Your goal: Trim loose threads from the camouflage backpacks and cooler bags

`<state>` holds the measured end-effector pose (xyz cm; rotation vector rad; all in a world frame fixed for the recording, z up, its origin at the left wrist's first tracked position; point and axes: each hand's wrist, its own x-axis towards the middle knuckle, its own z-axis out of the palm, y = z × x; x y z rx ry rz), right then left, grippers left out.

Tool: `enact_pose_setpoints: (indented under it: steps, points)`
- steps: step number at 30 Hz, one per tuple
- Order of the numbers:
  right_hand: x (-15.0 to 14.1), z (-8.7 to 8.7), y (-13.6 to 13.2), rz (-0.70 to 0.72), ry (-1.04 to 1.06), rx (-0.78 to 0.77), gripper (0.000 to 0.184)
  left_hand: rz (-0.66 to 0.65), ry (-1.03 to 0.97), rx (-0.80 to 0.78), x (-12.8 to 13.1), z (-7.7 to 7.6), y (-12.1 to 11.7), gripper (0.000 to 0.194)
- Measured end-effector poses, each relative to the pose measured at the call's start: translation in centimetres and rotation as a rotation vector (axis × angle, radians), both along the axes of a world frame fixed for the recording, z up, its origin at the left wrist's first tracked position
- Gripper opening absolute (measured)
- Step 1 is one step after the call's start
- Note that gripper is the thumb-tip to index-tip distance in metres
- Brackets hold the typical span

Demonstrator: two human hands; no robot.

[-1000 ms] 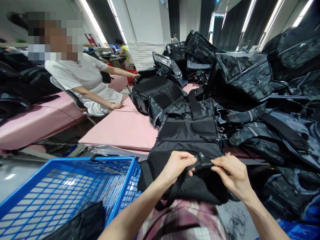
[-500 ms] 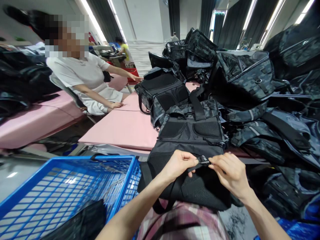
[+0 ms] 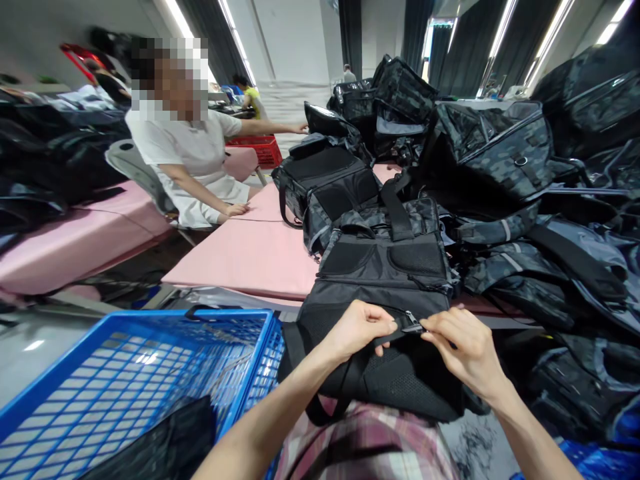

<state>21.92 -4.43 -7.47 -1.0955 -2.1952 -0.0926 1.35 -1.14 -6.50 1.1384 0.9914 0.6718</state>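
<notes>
The black bag (image 3: 383,290) lies directly beneath both hands, its far part on the pink worktop (image 3: 250,260), its near end over the person's lap. Forearms angle inward; the fingertips nearly meet. The left hand (image 3: 363,327) pinches a dark strip of the bag, while the right hand (image 3: 460,343), fingers curled, pinches a small metallic zipper pull (image 3: 413,329). Mesh panels and camouflage-patterned fabric show on the bag.

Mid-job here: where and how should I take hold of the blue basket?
Probably best by the blue basket's far rim, from above, right of the black band: that straight stretch of edge lies exposed beside the open interior. I'd avoid the near right side, where the left forearm crosses in front.
</notes>
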Motion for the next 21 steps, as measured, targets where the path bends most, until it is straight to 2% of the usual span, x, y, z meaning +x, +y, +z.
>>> enact_pose_setpoints:
  steps: [6,8,12,14,15,18,19,21]
  points:
    - [0.4,-0.5,-0.3,0.002,0.022,-0.003,0.008,0.04,-0.064,-0.019,0.2,-0.8,-0.5,0.019]
    - [0.4,-0.9,-0.2,-0.017,0.156,-0.071,0.005,0.092,-0.097,0.015,0.6,-1.2,-1.2,0.02]
    - [-0.7,-1.3,0.2,-0.029,0.397,-0.227,0.021,0.251,-0.067,0.191,1.3,-1.5,-2.6,0.024]
    - [-1.7,-1.1,0.3,0.033,0.451,-0.279,0.012,0.19,-0.14,0.151,1.3,-1.3,-2.9,0.031]
    - [-2.1,-0.9,0.4,0.073,0.482,-0.294,0.008,0.113,-0.214,0.069,1.2,-1.1,-2.9,0.036]
    - [-2.8,-0.4,0.9,0.182,0.518,-0.313,0.012,-0.096,-0.398,-0.181,0.8,-0.7,-2.4,0.043]
    - [-2.8,-0.3,1.0,0.187,0.511,-0.321,0.012,-0.11,-0.412,-0.206,0.7,-0.6,-2.3,0.04]
    - [-2.7,-0.5,1.1,0.065,0.52,-0.323,0.016,-0.025,-0.391,-0.162,0.8,-0.6,-2.0,0.028]
